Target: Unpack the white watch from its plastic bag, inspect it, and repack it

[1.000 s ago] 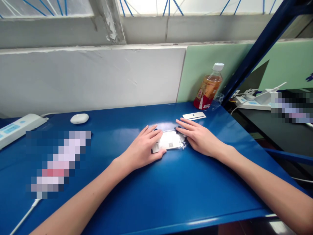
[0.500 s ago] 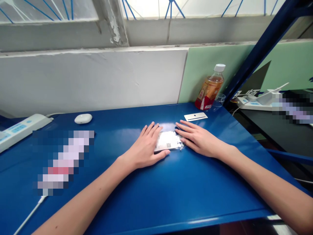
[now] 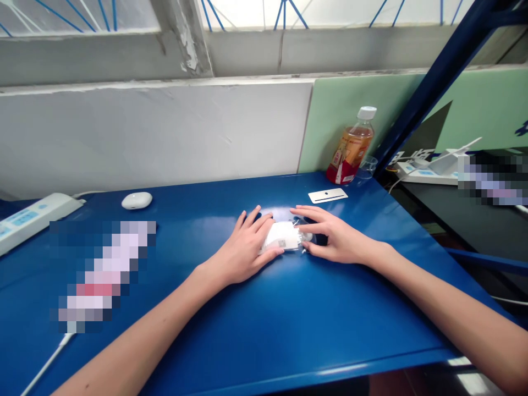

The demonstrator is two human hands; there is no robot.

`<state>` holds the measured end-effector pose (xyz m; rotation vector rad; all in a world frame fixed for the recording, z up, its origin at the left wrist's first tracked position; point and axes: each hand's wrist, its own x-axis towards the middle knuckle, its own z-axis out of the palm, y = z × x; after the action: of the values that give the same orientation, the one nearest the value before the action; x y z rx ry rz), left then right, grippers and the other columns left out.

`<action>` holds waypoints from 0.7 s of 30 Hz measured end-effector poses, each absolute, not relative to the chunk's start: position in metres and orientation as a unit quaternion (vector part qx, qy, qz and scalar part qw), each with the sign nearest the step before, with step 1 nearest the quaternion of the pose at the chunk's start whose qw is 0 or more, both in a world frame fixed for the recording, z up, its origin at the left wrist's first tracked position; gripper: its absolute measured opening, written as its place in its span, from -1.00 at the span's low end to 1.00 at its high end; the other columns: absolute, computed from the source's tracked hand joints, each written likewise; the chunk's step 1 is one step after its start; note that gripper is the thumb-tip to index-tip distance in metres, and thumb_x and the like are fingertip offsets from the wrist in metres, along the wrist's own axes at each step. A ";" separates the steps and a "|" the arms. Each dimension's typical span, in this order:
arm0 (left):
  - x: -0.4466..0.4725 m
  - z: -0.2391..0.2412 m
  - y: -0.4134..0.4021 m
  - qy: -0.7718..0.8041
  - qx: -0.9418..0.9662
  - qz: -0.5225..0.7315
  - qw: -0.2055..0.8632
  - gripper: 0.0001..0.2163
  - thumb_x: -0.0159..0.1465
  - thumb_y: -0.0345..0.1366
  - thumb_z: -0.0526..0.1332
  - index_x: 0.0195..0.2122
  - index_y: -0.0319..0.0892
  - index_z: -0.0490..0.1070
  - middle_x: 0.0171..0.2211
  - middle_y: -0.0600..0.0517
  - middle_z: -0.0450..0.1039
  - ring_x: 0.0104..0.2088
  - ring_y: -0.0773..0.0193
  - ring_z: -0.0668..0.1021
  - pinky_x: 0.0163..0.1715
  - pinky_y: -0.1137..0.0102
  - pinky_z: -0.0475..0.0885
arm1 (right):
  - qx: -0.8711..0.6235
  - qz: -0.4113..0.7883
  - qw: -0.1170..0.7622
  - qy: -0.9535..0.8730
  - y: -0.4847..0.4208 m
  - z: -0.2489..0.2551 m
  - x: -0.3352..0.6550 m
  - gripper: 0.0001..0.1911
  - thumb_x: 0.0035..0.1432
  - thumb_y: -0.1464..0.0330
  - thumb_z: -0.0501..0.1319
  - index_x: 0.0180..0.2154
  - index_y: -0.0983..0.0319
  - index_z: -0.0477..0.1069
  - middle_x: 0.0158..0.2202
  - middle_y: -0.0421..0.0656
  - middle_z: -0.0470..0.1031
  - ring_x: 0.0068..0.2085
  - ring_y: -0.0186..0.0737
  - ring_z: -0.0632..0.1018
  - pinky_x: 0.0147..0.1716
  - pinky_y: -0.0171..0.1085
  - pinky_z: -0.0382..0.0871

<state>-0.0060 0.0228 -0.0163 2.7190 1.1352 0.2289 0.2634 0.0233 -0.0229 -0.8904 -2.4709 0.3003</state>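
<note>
A small white packet in clear crinkled plastic, with a square printed code on it, lies on the blue table between my hands. My left hand is closed round its left end, thumb along the near edge and fingers over the far side. At the right end, the thumb and a finger of my right hand pinch the loose clear film. Its upper fingers stretch out past the far edge. Part of the packet is hidden under my left fingers.
Behind my right hand lies a flat white card, near a drink bottle and a clear cup. On the left are a white earphone case, a power strip and a blurred-out device on a white cable.
My right thumb and fingers have moved onto the packet's right end and curled around the film. My left thumb has drawn in against the near edge. The packet's top looks more bulged.
</note>
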 end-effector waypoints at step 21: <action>-0.015 -0.011 0.033 0.389 0.912 0.087 0.094 -0.42 0.42 0.09 0.01 0.30 -0.21 0.15 0.34 -0.22 0.20 0.41 -0.12 0.08 0.33 -0.06 0.03 | -0.344 0.137 0.214 -0.904 0.041 -0.007 0.290 -0.76 0.32 0.32 0.19 -0.03 0.17 0.54 0.23 -0.01 0.42 0.29 0.04 0.36 0.27 0.10 0.24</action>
<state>-0.0152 0.0335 -0.0111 2.7066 1.1537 0.2572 0.2901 0.0409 -0.0068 -0.9531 -2.5081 0.3805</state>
